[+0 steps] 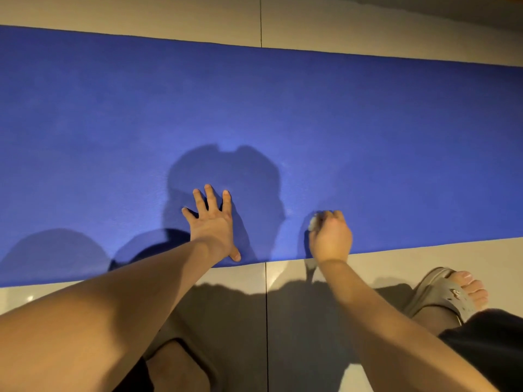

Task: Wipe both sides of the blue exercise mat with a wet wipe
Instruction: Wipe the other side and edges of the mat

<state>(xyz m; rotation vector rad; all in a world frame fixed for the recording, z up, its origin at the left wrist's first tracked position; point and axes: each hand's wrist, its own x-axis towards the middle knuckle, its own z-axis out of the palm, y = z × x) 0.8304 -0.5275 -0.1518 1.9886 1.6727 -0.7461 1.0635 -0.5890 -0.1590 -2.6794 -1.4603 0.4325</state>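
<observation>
The blue exercise mat (254,108) lies flat on the tiled floor and spans the whole width of the view. My left hand (213,224) presses flat on it near its front edge, fingers spread and straight. To the right, my right hand (331,239) curls around a bunched white wet wipe (313,223) and holds it against the mat close to the same edge. Only a small part of the wipe shows past the fingers.
Pale floor tiles (424,264) with dark grout lines run in front of and behind the mat. My right foot in a grey slide sandal (444,292) stands on the tiles at the lower right. My knees and dark shorts fill the bottom edge.
</observation>
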